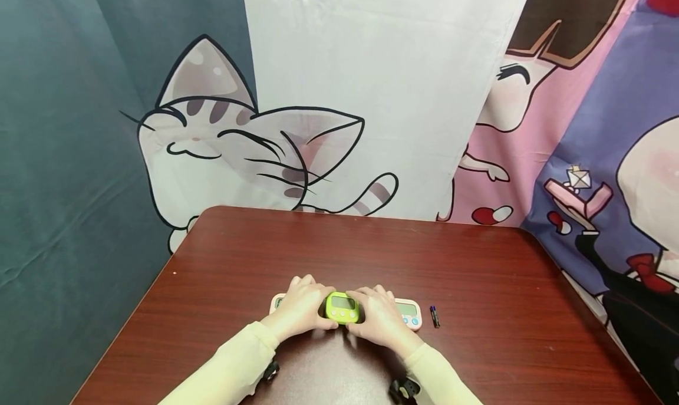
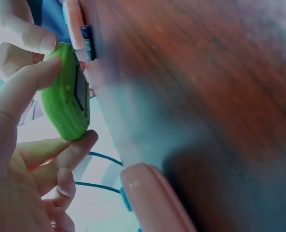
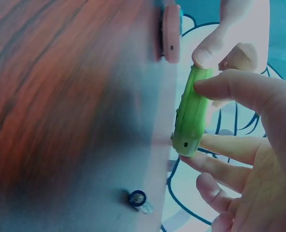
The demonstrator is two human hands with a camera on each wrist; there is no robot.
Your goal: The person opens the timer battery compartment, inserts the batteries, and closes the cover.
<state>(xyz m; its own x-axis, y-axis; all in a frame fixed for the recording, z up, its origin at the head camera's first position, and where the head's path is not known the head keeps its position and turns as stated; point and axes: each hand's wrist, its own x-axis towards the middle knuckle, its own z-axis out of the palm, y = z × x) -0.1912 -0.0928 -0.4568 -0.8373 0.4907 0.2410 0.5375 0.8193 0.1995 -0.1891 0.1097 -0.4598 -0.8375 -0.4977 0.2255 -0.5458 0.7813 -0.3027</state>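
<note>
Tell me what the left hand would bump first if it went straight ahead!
First the green timer the left hand holds, then probably the right hand; depth is unclear.

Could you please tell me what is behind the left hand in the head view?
Behind the left hand, one end of a pale timer shows; the hand covers the rest of it.

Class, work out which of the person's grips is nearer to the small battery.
Right. The right grip is to the left of the battery, pinching the green timer; the left grip is farther left, pinching the timer's opposite side.
</note>
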